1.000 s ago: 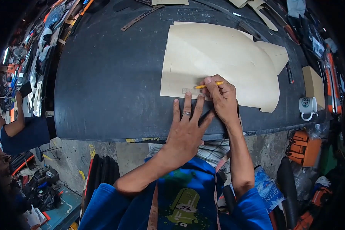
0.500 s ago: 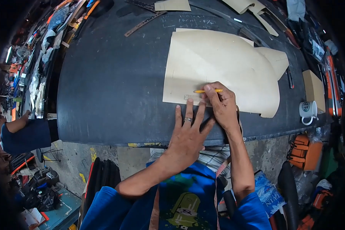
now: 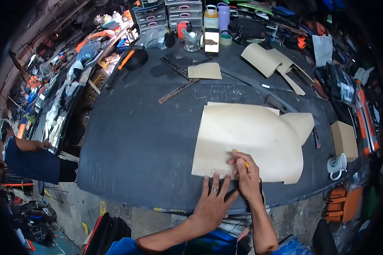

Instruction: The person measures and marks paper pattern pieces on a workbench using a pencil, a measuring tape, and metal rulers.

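A large cream paper sheet (image 3: 251,131) with a curved right side lies on the black table. My right hand (image 3: 248,178) is closed around a yellow pencil (image 3: 246,163), over the sheet's lower part. Flat on the near edge of the same sheet rest the spread fingertips of my left hand (image 3: 215,200), which wears a ring. Just beyond those fingertips a small clear ruler (image 3: 219,171) shows faintly on the paper. Whether the pencil's tip touches the paper I cannot tell.
A metal square (image 3: 178,90) and a small paper piece (image 3: 206,71) lie farther back on the table (image 3: 136,140). A lit phone (image 3: 212,42), bottles and drawers stand behind. At right are a mug (image 3: 337,165) and a box (image 3: 344,141). Another person's arm (image 3: 30,145) is at left.
The view has tilted up, bringing the table's far side into sight. The pencil has swung from lying level to a slanted angle in my right hand. My left hand stays at the sheet's near edge.
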Available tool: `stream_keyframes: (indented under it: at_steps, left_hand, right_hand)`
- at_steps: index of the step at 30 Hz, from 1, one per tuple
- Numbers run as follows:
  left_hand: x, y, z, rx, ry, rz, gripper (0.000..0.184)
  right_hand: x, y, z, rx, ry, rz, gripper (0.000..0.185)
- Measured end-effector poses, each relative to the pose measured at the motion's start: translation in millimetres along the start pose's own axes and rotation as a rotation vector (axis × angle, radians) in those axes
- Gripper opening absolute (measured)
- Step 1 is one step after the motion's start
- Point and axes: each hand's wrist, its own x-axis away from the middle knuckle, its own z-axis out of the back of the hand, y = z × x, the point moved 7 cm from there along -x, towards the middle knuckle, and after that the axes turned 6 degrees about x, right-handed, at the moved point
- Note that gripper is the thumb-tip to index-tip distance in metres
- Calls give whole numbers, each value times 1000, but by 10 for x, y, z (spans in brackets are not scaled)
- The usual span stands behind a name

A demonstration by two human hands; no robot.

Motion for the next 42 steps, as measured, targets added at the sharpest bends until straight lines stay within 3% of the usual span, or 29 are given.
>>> stream_keyframes:
  at_steps: [6,8,9,11,12,14,15,16,17,18,23,31,35,39,42]
  left_hand:
    - [-37,-109,237,32,-36,-77,89]
    - [-146,-173,533,31,-244,-168,84]
    - [-254,-405,677,36,-253,-162,84]
    - [-525,-898,1000,384,-285,-152,83]
    - [-828,-1143,1422,392,-296,10,75]
    - [-1529,-1761,1997,307,77,24,53]
    - [-1921,-2072,2224,301,169,81,44]
    - [-2277,-2455,2362,305,403,10,37]
    - [-2651,-2841,2475,264,489,-27,31]
    - [-2966,-3124,2606,93,679,-190,28]
    - [-3990,-3902,2971,-65,1006,-219,31]
    - [-4437,-3947,3224,-330,1118,-327,45]
    - [-4592,-4098,3179,-318,1072,-451,47]
    - [-4624,-4137,3072,-264,1087,-504,46]
    - [-4624,-4129,3046,-213,1124,-518,44]
  right_hand:
    - [0,20,23,-72,30,-75,27]
    - [13,76,49,-15,28,-89,27]
    - [24,136,64,-19,25,-100,27]
    - [86,210,86,-1,-45,-79,26]
    - [54,160,86,-25,-27,-77,26]
    - [181,388,219,-56,-9,-99,26]
    - [474,852,276,20,-299,-210,60]
    - [581,1057,293,63,-302,-302,59]
    - [593,1136,281,99,-264,-392,58]
    - [574,1177,278,121,-192,-468,57]
    - [617,1405,293,412,-122,-850,53]
    - [427,1535,565,987,-109,-1385,47]
    - [354,1513,708,1179,-88,-1590,44]
    - [331,1487,789,1306,-89,-1754,42]
    - [301,1540,788,1298,-109,-1751,42]
